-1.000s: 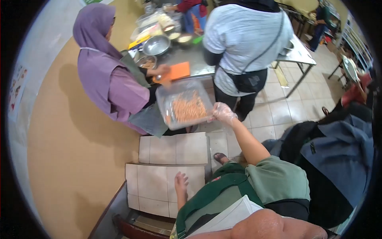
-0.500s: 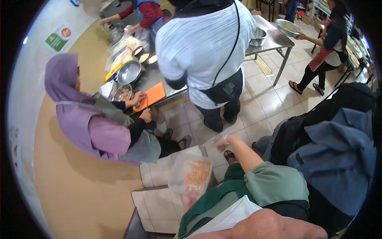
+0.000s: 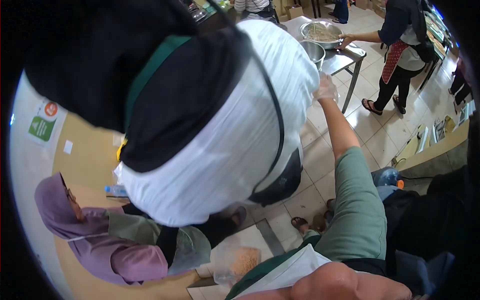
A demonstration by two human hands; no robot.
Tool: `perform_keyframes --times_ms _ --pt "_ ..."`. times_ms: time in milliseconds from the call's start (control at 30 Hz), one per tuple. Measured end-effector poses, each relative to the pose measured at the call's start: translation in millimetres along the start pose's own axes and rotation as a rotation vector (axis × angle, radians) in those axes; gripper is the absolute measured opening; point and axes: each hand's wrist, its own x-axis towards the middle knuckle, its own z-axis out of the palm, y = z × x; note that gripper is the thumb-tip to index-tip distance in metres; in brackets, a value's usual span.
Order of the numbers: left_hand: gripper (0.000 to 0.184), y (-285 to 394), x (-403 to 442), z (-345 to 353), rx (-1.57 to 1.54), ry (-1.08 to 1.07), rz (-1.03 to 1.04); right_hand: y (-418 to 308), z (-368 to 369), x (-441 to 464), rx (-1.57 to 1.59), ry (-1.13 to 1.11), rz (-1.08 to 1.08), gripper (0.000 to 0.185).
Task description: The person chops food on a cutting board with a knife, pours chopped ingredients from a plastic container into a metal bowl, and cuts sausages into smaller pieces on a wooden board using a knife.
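My right hand (image 3: 326,88), in a clear plastic glove, is stretched out beside the arm of the person in the white top (image 3: 225,130), below a metal pot (image 3: 313,52). Its fingers are partly hidden and blurred. A translucent plastic tub (image 3: 226,262) holding small orange-brown pieces (image 3: 246,261) is low in front of my body, partly behind my green apron (image 3: 265,267). My left hand does not show. A large metal bowl (image 3: 321,34) with pale food is held by another person over the steel table (image 3: 345,57).
A person in a purple headscarf (image 3: 52,205) is at the lower left, near a water bottle (image 3: 116,190). The person in white fills the middle. Another person in a red patterned apron (image 3: 395,60) stands at the upper right. Dark clothing (image 3: 425,215) lies at the right.
My right arm has reached forward from near the tub toward the steel table. The person in white now looms much closer. The metal bowl has come over the table, and my left hand has gone out of sight.
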Motion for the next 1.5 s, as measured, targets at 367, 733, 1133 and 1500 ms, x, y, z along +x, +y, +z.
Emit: perform_keyframes --times_ms 367,733,1133,1500 --pt "0.06 33.3 55.9 28.8 -0.072 -0.205 0.241 -33.6 10.1 71.2 -0.336 -0.125 -0.157 0.048" --pt "0.067 3.3 -20.6 -0.4 -0.263 -0.413 0.393 52.8 64.6 -74.7 -0.068 0.344 -0.126 0.021" --pt "0.08 -90.7 -286.6 -15.0 -0.357 0.357 0.438 77.8 141.6 -461.3 1.276 0.21 0.464 0.02" --pt "0.049 -137.7 -367.2 -24.6 -0.306 0.289 0.367 87.5 -109.2 -610.6 0.605 -0.392 -0.398 0.018"
